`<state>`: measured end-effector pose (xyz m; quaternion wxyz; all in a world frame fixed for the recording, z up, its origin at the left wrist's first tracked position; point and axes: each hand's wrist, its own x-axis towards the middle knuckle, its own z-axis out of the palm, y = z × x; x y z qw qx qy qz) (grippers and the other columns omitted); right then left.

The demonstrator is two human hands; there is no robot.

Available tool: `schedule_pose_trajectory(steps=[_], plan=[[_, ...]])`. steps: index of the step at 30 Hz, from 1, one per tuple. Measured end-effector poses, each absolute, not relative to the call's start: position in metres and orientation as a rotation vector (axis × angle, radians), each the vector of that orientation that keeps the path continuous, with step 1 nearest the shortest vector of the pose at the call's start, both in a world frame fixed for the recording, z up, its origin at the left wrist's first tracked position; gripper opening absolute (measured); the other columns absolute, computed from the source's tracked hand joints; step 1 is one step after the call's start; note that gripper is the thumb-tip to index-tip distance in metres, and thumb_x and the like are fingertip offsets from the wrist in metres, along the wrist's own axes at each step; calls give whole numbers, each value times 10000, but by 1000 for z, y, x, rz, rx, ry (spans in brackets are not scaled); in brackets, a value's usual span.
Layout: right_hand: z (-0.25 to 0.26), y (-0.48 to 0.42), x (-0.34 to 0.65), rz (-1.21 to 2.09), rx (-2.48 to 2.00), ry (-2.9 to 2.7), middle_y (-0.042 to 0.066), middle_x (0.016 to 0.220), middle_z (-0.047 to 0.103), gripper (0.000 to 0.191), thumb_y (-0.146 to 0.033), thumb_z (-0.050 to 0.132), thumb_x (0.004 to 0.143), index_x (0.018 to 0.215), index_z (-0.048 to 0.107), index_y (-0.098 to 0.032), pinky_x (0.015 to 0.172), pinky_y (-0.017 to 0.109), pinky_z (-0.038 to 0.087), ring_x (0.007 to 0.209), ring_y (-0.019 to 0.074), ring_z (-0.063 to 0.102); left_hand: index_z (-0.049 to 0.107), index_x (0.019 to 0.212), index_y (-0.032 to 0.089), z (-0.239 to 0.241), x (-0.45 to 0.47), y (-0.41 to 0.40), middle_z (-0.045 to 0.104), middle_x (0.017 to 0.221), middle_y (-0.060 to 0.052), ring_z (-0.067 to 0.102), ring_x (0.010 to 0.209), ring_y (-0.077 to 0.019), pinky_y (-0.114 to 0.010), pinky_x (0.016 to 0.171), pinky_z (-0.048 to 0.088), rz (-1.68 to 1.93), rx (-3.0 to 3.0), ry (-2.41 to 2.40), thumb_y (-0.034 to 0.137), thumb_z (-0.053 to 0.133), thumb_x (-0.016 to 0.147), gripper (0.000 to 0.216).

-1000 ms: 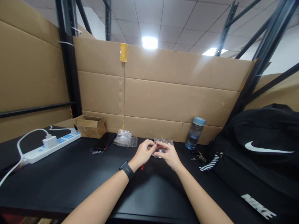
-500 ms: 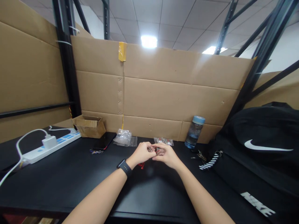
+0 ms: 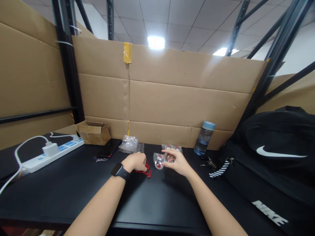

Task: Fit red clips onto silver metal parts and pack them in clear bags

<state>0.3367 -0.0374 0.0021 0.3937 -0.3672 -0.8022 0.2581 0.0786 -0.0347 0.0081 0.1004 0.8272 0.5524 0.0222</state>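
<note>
My left hand (image 3: 135, 162), with a black watch on its wrist, rests on the black table (image 3: 73, 190), its fingers curled down onto red cord (image 3: 146, 170). My right hand (image 3: 176, 161) is a little to the right, pinching a thin metal ring that hangs into a small clear bag with a red-and-silver piece (image 3: 158, 160). More clear bags with red pieces (image 3: 172, 148) lie just behind my right hand.
A pile of clear plastic bags (image 3: 130, 145), a dark phone (image 3: 108, 150) and a small keyring (image 3: 99, 159) lie at the back left. Also there: an open cardboard box (image 3: 93, 132), a white power strip (image 3: 49, 153), a water bottle (image 3: 204, 138), keys (image 3: 209, 162), a black bag (image 3: 275, 157).
My hands, which met around the small piece, have come apart. The left hand moved left and down to the red cord; the right keeps the ring and bag.
</note>
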Motion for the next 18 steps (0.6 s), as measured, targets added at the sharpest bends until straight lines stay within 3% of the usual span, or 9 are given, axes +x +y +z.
schedule_pose_trajectory(steps=[3,6,10,15,18], plan=[[0,-36,337,650,-947,-2050,60,1026,624,568,-419,849,672,1185,692,-233,694,287,525,778,159,603,700,742,204,5,78,-31,715,751,-38,662,698,-205,-262,606,461,137,2498,1466,241,672,625,125],[-5,-36,334,778,-923,-1991,58,1047,642,589,-394,863,657,1181,653,-227,692,283,527,779,157,626,684,933,196,4,83,-30,709,925,-50,656,830,-201,-271,733,496,478,2557,1260,187,675,660,273],[-9,-39,326,1116,-773,-1801,43,1011,684,533,-378,864,667,1061,535,-232,760,318,553,819,176,685,584,1198,216,11,100,-39,668,1149,-55,655,922,-172,-243,767,511,881,2379,836,261,740,726,500],[-8,-39,321,1209,-778,-1734,22,833,709,364,-498,731,804,895,521,-215,715,305,543,741,174,694,713,994,200,22,116,-52,722,958,-35,662,809,-151,-239,768,490,1020,2391,789,315,649,866,183],[-5,-36,325,1090,-815,-1845,26,761,686,352,-536,619,882,858,591,-186,654,277,514,681,160,656,729,935,201,19,120,-51,744,903,-32,677,819,-164,-247,779,487,1114,2336,867,305,552,934,205]])
